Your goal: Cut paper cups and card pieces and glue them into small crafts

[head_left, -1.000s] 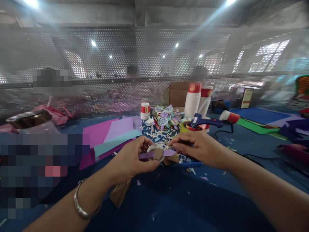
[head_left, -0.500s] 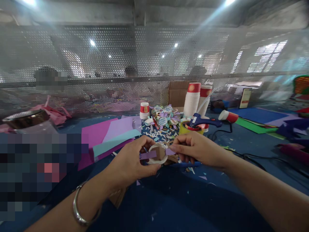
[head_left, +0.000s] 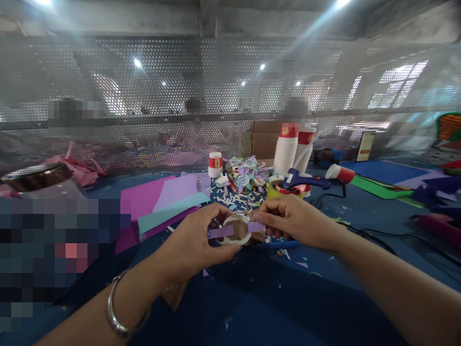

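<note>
My left hand (head_left: 196, 235) is closed around a white paper ring (head_left: 242, 240), which looks like a cut cup rim, thumb below and fingers above. One purple paper strip (head_left: 221, 233) crosses the ring's left side. A second, shorter purple strip (head_left: 255, 227) sticks out from its right side. The fingertips of my right hand (head_left: 284, 221) are pinched at that strip's upper edge, the other fingers curled in. Beneath the ring lie brown cardboard pieces (head_left: 259, 236) and a blue pen-like stick (head_left: 277, 245).
Behind my hands are paper scraps (head_left: 239, 204) and a pile of decorated paper pieces (head_left: 248, 173). A blue glue gun (head_left: 306, 180) rests on a yellow tape roll (head_left: 272, 191), near stacked paper cups (head_left: 285, 154). Coloured sheets (head_left: 144, 197) lie left; a black cable (head_left: 378, 235) runs right.
My right fingertips have shifted slightly up on the right-hand purple strip, so more of it shows. My left hand and the ring are nearly still.
</note>
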Available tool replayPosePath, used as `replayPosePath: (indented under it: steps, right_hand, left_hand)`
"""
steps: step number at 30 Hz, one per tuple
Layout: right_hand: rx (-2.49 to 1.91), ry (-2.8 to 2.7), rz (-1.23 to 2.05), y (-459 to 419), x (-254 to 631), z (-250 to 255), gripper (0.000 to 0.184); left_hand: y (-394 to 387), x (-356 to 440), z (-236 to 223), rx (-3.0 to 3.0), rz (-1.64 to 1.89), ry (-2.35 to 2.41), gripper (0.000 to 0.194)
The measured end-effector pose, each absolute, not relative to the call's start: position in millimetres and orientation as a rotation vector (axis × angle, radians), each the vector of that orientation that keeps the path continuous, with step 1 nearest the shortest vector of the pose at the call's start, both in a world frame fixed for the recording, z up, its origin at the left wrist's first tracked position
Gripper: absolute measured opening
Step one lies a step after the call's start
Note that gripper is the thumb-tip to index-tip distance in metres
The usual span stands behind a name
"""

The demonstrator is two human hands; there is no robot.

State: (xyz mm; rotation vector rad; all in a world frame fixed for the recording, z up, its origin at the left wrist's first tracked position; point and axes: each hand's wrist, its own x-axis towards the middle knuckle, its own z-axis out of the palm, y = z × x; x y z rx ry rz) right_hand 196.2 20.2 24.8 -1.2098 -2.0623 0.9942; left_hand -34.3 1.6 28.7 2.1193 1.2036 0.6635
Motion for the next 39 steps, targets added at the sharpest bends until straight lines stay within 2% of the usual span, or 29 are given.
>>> replayPosePath:
  steps: [13,16,24,31,35,39]
  right_hand:
    - [-1.125,-2.084,0.980,23,193,16,0.036]
    - [-1.184,-2.086,0.814,27,193,11,0.033]
    - [-1.132,-2.382,0.493,21,172,-2,0.010]
    - [-0.966,-2.571,0.100,21,156,-14,0.008]
    - [-0.851,-2.529,0.273,13,158,-5,0.007]
    - [-0.875,-2.400,0.812,6,165,7,0.007]
  left_hand:
    - [-1,-32,28,2.187,0.713,1.188,0.035]
    - [5,-38,29,2.120,0.772,1.232,0.032]
    - [12,-44,31,2.041,0.903,1.366,0.032]
    - [16,-45,27,2.017,0.894,1.383,0.036]
    - [20,-49,24,2.029,0.915,1.368,0.040]
    - [22,-51,21,2.026,0.902,1.347,0.043]
